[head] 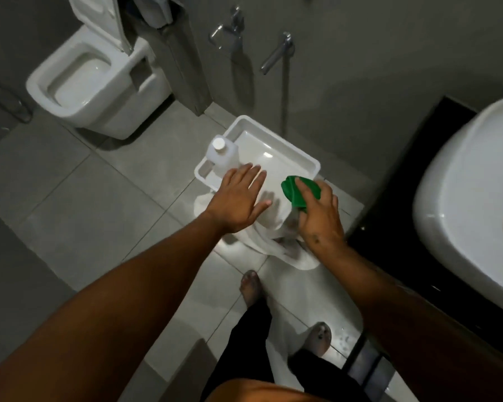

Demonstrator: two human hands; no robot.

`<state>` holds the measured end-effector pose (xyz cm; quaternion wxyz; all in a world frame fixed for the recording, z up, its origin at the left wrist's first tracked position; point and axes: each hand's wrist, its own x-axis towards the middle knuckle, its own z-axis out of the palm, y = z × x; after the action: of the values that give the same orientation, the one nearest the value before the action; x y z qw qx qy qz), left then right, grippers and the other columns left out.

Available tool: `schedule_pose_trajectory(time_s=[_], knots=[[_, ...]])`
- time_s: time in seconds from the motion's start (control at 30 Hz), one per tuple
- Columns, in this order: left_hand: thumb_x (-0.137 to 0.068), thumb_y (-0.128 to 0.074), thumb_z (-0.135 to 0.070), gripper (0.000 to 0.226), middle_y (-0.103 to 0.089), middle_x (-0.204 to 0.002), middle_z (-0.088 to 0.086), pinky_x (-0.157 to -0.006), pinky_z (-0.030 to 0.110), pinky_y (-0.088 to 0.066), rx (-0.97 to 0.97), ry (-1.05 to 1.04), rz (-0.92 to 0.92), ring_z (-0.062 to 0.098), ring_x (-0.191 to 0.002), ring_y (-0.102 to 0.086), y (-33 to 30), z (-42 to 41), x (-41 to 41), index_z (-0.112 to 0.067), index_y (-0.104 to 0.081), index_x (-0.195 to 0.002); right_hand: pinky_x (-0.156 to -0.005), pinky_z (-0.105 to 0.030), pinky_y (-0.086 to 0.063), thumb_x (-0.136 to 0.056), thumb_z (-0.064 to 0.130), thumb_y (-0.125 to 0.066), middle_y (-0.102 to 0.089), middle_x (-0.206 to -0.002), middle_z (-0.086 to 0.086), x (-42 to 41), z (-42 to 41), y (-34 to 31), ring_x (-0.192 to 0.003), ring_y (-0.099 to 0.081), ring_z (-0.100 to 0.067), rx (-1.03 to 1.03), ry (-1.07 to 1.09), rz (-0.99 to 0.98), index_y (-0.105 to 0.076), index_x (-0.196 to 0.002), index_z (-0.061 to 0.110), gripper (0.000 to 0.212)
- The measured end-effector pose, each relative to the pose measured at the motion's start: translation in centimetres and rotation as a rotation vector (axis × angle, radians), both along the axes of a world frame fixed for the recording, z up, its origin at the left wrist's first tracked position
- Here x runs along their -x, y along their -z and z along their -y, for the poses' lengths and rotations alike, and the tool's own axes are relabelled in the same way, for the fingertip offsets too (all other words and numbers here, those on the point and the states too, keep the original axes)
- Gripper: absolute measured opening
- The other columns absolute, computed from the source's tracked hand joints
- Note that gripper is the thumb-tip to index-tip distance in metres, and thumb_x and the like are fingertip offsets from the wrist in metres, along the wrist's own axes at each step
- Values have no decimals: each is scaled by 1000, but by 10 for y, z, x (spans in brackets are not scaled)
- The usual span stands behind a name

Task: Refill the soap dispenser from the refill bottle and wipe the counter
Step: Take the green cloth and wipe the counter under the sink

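Glossy white plastic tray point(288, 152), translucent plastic refill bottle point(221, 153), soft green cloth point(298, 190), matt grey floor tiles point(84, 198).

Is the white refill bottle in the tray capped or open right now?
Capped: the refill bottle stands upright in the tray, white cap on.

You've got two hands out: left hand point(238, 198) flat with straight fingers, right hand point(317, 210) holding one green cloth point(298, 191). One white tray point(302, 158) on the floor, one white bottle point(222, 152) standing at its left corner, capped. One white bag-like thing point(273, 236) under your hands, can't tell what it is. One toilet point(93, 79), one sink point(471, 181), two metal wall fittings point(276, 52). Two bare feet point(251, 285) at the bottom
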<state>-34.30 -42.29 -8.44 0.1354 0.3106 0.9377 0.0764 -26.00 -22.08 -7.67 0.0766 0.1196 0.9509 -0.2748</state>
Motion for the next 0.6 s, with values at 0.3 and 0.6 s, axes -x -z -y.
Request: schedule_pose_trajectory(time_s=[0.3,0.6], knots=[[-103,-43,-56,74,-34,-165,14,-125,47,-20,-256,360,-198,30,-155,-28,-124,-184,-65,-8,-35,-158,-116,-41,-31,-86,2,-62,-32,-155,-17,-198,-89,-66,-134,-38,-40,79,310,-36,-47,-146,30,68],[-105,-34,-57,77,-22,-171,12,-128,47,-11,-301,739,-70,25,-160,-11,-136,-352,-163,-7,-21,-162,-116,-42,-34,-92,11,-65,-27,-158,-12,-307,-185,-41,-141,-36,-33,187,802,-80,-49,-144,27,57]])
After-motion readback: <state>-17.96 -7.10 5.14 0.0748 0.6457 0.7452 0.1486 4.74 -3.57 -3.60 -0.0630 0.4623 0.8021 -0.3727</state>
